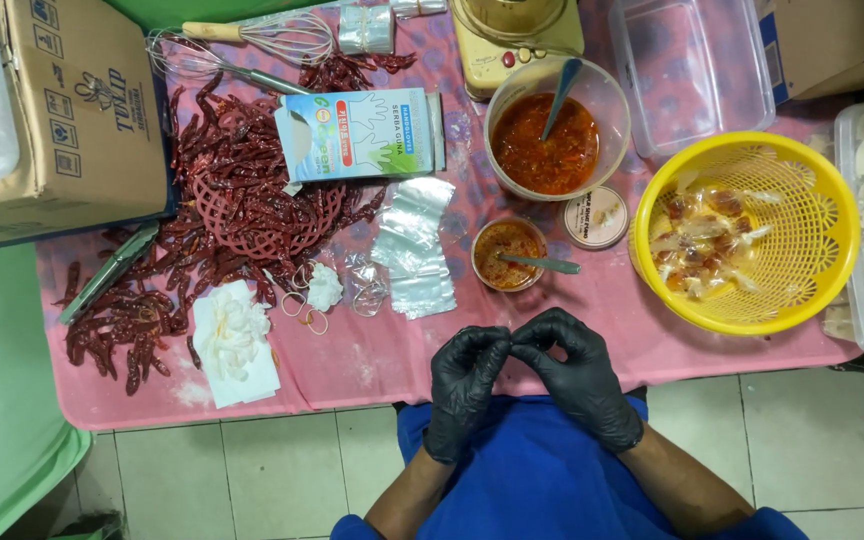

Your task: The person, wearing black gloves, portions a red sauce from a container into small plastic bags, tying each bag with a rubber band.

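Both of my hands wear black gloves and meet at the front edge of the pink-covered table [382,350]. My left hand [464,385] and my right hand [580,380] pinch their fingertips together, touching each other. Whether anything small sits between the fingertips I cannot tell. Just beyond them stands a small cup of red sauce [505,256] with a spoon in it. A stack of small clear plastic bags [414,248] lies to its left. A few rubber bands [304,305] lie further left.
A big bowl of red chilli sauce [552,140] stands behind. A yellow basket [747,232] of wrapped packets sits at the right, dried red chillies [207,215] over a red mat at the left, with a glove box [360,135], whisk [252,38], tissue [232,340] and cardboard box [62,110].
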